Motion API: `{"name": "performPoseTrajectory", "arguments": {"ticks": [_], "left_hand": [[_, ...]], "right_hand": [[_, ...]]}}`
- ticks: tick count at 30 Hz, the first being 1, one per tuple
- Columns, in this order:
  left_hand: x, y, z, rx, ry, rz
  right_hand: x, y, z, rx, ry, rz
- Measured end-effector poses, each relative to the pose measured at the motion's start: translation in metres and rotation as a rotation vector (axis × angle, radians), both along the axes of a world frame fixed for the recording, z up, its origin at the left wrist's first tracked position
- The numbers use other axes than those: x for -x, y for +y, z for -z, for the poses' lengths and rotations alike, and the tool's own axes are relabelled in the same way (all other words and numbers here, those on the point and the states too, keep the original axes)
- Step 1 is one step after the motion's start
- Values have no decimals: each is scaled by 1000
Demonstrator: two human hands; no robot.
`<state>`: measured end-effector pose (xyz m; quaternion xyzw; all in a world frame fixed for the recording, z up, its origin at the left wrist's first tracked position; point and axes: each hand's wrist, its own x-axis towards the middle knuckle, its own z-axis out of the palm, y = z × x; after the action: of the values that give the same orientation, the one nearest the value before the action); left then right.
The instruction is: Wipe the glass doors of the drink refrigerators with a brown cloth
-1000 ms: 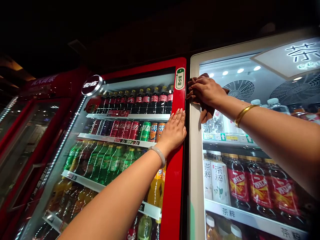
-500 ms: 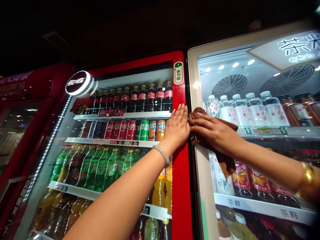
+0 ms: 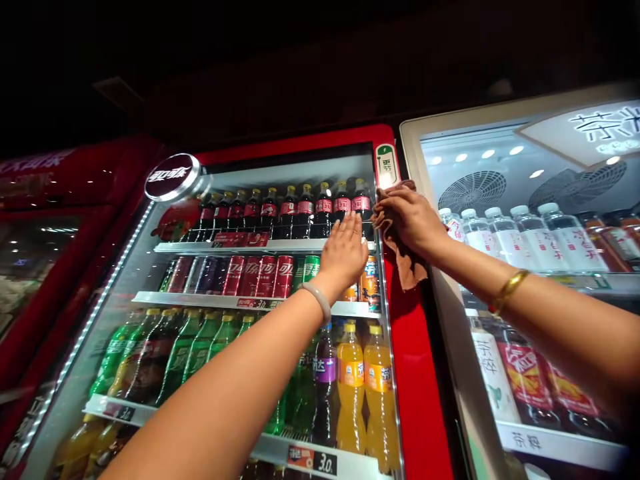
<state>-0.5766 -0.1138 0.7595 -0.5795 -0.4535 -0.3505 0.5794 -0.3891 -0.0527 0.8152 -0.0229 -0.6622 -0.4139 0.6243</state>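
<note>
My left hand (image 3: 345, 250) lies flat, fingers stretched upward, against the glass door of the red drinks fridge (image 3: 417, 373). Behind it are a row of cola bottles (image 3: 305, 207) and a shelf of cans (image 3: 267, 277). A brown cloth (image 3: 400, 257) is gripped in my right hand (image 3: 413, 217), pressed on the red right-hand door frame just below a green-and-white sticker (image 3: 386, 165). The cloth's loose end hangs down below my fingers. A pale bangle (image 3: 319, 301) circles my left wrist, and a gold one (image 3: 510, 291) my right.
To the right stands a pale-framed fridge (image 3: 411, 143) with clear water bottles (image 3: 527, 230) and tea bottles. Another red cabinet (image 3: 65, 180) is at the left. A round lit sign (image 3: 171, 177) sticks out at the red fridge's upper left corner.
My right hand has moved the cloth from the gap beside the pale fridge onto the red frame, up near the sticker. My left hand has shifted from the frame onto the glass.
</note>
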Motion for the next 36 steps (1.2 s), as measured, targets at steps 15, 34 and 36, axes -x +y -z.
{"name": "performPoseTrajectory", "arguments": {"ticks": [15, 34, 36], "left_hand": [[70, 5, -7, -96, -95, 142], [73, 3, -1, -123, -191, 297], [73, 3, -1, -86, -175, 295]], "right_hand": [[92, -19, 0, 52, 69, 167], [117, -30, 37, 19, -23, 263], [99, -26, 42, 16, -21, 278]]}}
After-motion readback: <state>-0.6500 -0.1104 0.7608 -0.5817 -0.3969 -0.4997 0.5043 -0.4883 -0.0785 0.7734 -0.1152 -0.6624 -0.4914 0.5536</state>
